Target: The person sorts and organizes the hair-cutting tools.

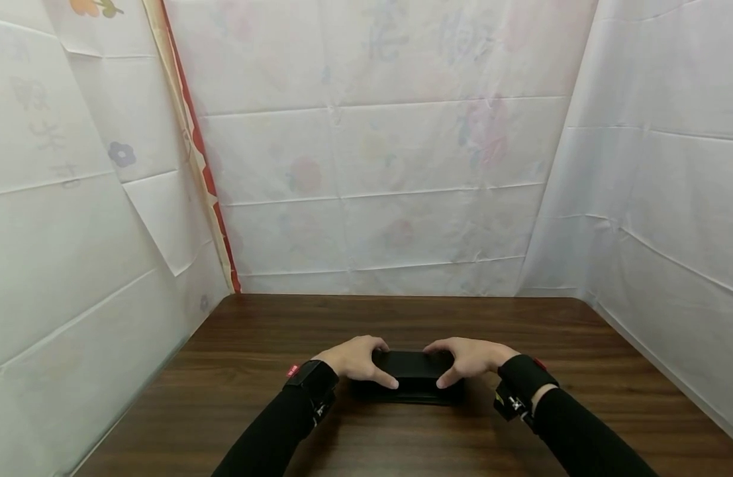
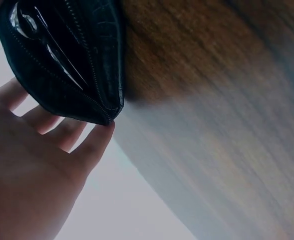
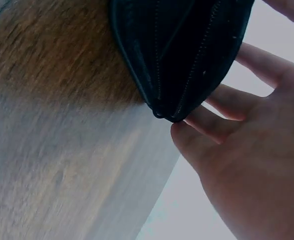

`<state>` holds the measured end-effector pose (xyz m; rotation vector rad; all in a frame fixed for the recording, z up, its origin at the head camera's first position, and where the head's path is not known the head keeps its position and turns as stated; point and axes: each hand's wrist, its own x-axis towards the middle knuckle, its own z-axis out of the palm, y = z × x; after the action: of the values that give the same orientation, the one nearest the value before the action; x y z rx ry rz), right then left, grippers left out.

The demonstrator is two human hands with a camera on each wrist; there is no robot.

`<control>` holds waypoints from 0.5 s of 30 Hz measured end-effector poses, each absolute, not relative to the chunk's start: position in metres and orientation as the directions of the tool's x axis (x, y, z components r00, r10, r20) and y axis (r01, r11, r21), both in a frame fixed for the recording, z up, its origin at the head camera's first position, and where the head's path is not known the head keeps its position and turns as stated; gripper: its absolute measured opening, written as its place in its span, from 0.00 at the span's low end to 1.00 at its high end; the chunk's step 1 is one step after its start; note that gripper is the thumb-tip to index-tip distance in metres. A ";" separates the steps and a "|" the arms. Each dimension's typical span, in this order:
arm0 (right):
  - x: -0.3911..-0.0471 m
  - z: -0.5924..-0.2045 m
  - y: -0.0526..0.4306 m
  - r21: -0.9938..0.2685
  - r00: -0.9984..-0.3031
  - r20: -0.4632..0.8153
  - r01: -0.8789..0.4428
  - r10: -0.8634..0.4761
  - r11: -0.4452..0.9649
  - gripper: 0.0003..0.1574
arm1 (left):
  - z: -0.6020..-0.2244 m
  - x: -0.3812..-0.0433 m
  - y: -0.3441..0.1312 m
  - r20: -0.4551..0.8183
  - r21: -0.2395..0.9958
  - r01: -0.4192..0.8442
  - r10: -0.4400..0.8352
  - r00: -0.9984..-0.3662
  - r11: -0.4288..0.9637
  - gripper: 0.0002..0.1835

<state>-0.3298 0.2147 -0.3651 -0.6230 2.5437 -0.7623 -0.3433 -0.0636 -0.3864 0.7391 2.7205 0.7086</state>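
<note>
A black zip pouch [image 1: 409, 366] with a leathery, crocodile-patterned surface lies on the brown wooden table, its long side toward me. My left hand [image 1: 355, 360] grips its left end, thumb at the near side and fingers along the far side. The right hand [image 1: 478, 358] holds the opposite end the same way. In both wrist views the pouch's mouth gapes between two zip edges. Something dark and glossy [image 2: 62, 59] lies inside at the left end; its kind cannot be made out. Only dark lining shows at the right end.
The wooden table [image 1: 271, 331] stretches around the pouch to rounded far corners. White patterned sheets hang behind [image 1: 372, 165], on the left [image 1: 74, 265] and on the right [image 1: 670, 218]. A red and cream strip [image 1: 202, 156] runs down the back left corner.
</note>
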 end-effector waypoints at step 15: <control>-0.328 -0.373 0.212 -0.505 -0.829 -0.129 -0.418 -0.545 0.755 0.48 | -0.390 -0.337 -0.065 0.006 0.322 0.519 0.546 -0.838 0.792 0.45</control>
<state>-0.3284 0.2117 -0.3731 -0.7517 2.6852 -0.6795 -0.3368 -0.0650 -0.3901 0.8608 2.8911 0.4801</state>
